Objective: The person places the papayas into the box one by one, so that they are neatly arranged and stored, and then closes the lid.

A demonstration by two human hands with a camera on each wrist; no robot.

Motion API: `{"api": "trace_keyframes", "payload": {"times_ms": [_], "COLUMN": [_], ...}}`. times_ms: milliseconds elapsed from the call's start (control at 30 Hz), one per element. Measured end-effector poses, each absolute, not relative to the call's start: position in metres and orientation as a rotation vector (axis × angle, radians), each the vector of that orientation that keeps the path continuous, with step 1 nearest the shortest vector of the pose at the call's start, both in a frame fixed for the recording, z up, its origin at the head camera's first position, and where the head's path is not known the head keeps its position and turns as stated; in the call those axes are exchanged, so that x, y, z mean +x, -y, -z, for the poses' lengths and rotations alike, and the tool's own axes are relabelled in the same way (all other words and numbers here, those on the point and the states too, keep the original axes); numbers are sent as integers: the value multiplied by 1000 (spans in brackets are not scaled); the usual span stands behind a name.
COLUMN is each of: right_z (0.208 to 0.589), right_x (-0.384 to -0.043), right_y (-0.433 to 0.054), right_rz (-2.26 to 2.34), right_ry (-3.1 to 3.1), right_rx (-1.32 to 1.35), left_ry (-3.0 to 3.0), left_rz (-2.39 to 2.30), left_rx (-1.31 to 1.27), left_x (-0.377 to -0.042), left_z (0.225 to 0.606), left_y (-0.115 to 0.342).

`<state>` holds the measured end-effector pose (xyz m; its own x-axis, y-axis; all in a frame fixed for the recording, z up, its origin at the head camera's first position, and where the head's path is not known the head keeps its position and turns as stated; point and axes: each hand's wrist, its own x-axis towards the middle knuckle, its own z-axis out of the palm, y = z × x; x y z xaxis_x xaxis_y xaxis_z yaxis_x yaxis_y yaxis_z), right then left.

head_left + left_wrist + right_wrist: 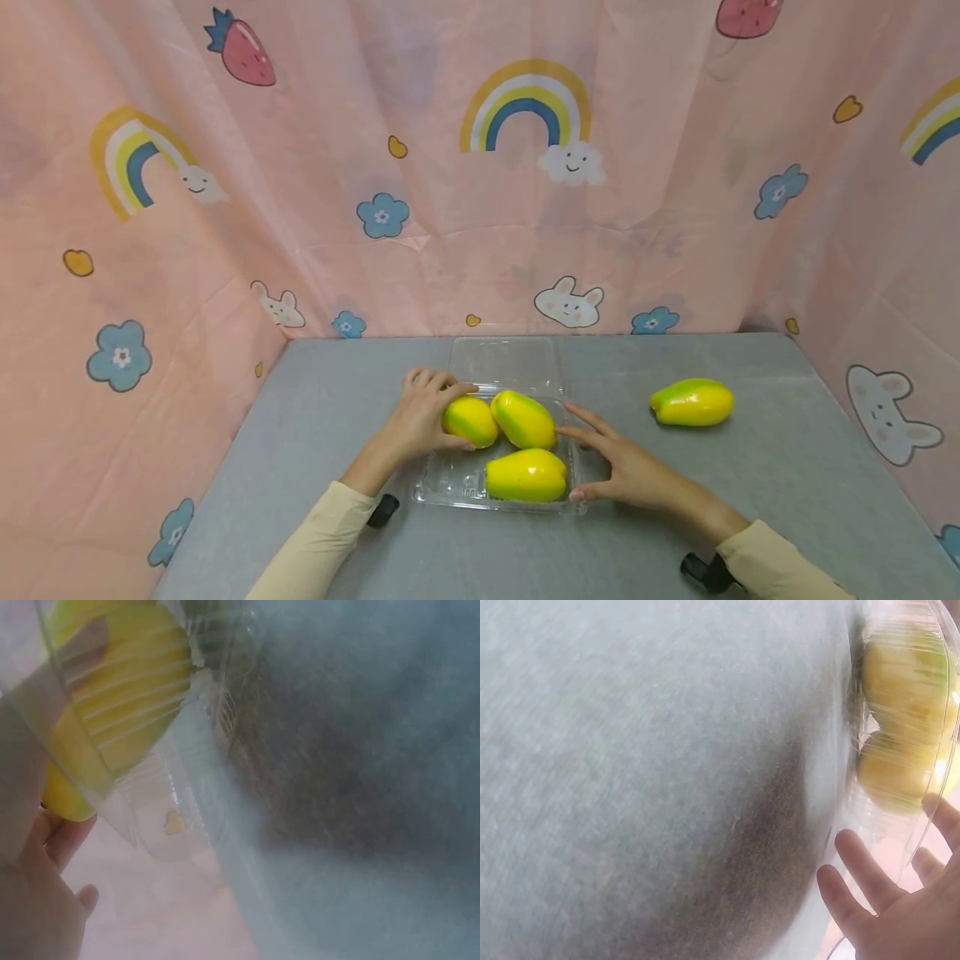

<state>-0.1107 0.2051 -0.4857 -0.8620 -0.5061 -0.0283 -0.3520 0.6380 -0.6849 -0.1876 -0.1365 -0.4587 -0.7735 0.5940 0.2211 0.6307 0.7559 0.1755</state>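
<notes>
In the head view a clear plastic clamshell box (450,492) lies on the table with several yellow-green papayas in it. My left hand (416,425) grips the left papaya (471,421), thumb on the near side and fingers on the far side. Beside that one lies a second papaya (525,419), tilted, and a third papaya (527,476) is along the front. At the box's right edge, my right hand (633,471) spreads its fingers. The left wrist view shows the gripped papaya (131,697) through the box wall; the right wrist view shows the right hand's spread fingers (866,874).
The box's transparent lid (502,362) is folded back toward the far edge of the grey table (300,467). Another papaya (692,402) lies on the table at the right. A pink patterned curtain (465,242) hangs behind and along both sides.
</notes>
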Motion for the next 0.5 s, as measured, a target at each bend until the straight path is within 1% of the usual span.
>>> {"api": "trace_keyframes", "payload": {"times_ms": [200,500], "right_z": [485,486], "right_x": [-111,-110], "right_y": [-203,-203], "right_rz": [1050,1064], "right_ry": [-2616,-2610], "right_rx": [-636,-612], "left_ry": [2804,2791], "left_rz": [398,474], "left_rx": [-983,-976], "left_x": [-187,-186], "left_z": [459,463], "left_y": [134,142]}}
